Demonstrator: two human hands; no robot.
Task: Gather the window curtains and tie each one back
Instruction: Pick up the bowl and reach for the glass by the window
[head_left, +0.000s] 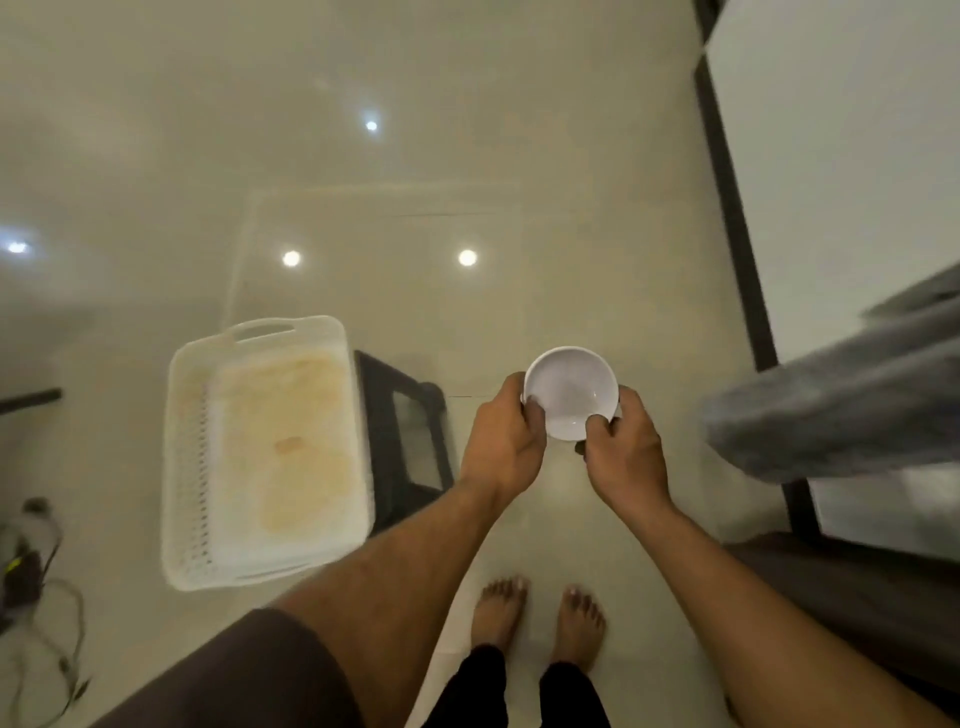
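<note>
1. Both hands hold a small white bowl (570, 393) out in front of the body, above the floor. The left hand (503, 441) has a narrow grip on the bowl's left rim, thumb curled over the edge and into the bowl, fingers hidden beneath.
2. The right hand (626, 453) grips the near right rim the same way, thumb hooked over the edge, the other fingers curled under the bowl.
3. The bowl tilts slightly toward the camera, and its inside looks bare and glossy.
4. Below the arms, two bare feet (540, 623) stand on the pale shiny floor (467, 156), which mirrors several round ceiling lights.
5. To the left, a white slotted plastic basket (262, 452) with a cut-out handle sits on a dark stool (410, 441); pale, blurred contents lie inside it.
6. At the right edge a grey fabric mass (841, 405), which may be a gathered curtain, reaches in beside a dark-framed window or glass door (737, 234); blur keeps me from telling more.
7. Cables (47, 623) trail at the far left.
</note>
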